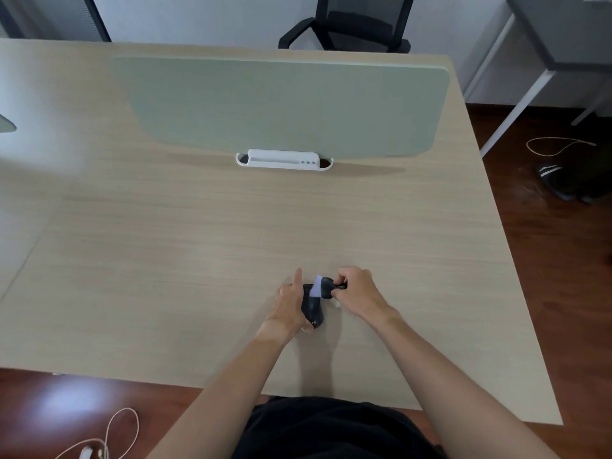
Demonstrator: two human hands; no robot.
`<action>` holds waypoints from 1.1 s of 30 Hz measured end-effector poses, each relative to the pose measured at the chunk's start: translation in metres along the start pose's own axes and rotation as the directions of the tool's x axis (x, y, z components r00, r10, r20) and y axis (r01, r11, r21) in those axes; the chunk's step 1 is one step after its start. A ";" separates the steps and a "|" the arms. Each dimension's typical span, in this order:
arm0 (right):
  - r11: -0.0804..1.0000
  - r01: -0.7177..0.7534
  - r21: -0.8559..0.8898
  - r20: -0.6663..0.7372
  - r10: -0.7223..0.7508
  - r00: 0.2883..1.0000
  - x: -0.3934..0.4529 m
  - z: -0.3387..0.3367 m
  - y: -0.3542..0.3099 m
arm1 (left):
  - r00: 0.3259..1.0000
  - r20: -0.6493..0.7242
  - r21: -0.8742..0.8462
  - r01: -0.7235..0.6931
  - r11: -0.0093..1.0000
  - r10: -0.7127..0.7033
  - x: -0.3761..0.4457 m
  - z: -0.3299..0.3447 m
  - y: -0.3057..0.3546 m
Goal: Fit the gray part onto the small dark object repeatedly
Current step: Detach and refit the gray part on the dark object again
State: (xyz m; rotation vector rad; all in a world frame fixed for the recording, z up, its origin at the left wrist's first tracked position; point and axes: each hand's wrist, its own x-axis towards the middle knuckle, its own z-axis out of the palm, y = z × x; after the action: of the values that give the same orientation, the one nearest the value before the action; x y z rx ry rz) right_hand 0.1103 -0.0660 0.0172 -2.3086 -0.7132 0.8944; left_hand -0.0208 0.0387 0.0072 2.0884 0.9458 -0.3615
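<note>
A small dark rounded object [312,309] lies on the wooden table [198,243] near its front edge. My left hand [289,303] wraps around its left side, with the index finger stretched out. My right hand [356,291] pinches a short dark handle [339,286] that carries a pale gray part [316,286] at its left end. The gray part touches the top end of the dark object. A tiny pale bit [337,305] lies on the table under my right hand.
A pale green divider panel [281,104] stands across the table's far half, with a white tray [284,159] at its foot. A black office chair [351,24] is behind the table. Cables [109,438] and a dark shoe [553,180] lie on the floor.
</note>
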 end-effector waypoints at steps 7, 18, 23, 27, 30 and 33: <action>0.994 -0.033 0.102 -0.115 0.044 0.992 0.006 -0.006 -0.008 | 1.000 0.026 0.006 0.009 1.000 -0.009 -0.002 -0.001 0.004; 0.988 -0.154 0.035 0.197 0.144 0.970 -0.006 -0.014 -0.007 | 1.000 0.025 0.017 -0.019 1.000 0.018 -0.002 -0.005 0.005; 0.977 -0.106 0.187 -0.076 0.122 0.990 -0.002 -0.001 -0.012 | 0.997 0.075 -0.020 -0.027 0.999 0.028 -0.001 -0.005 0.001; 0.970 -0.112 0.214 0.055 0.102 0.993 -0.001 0.018 -0.014 | 0.995 0.091 -0.038 -0.027 0.999 0.030 0.001 -0.005 -0.001; 0.974 -0.129 0.186 0.075 0.117 0.990 -0.001 0.013 -0.007 | 0.994 0.110 -0.033 -0.016 0.999 0.019 0.000 -0.006 -0.001; 0.985 -0.141 0.096 0.061 0.136 0.989 0.000 -0.003 0.000 | 0.993 0.120 0.020 -0.024 0.999 0.022 0.001 -0.009 0.004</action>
State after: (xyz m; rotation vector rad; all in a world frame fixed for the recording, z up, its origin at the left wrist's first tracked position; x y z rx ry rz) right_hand 0.1126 -0.0671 0.0192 -2.2736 -0.5226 1.0353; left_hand -0.0181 0.0442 0.0146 2.0708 0.8495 -0.4818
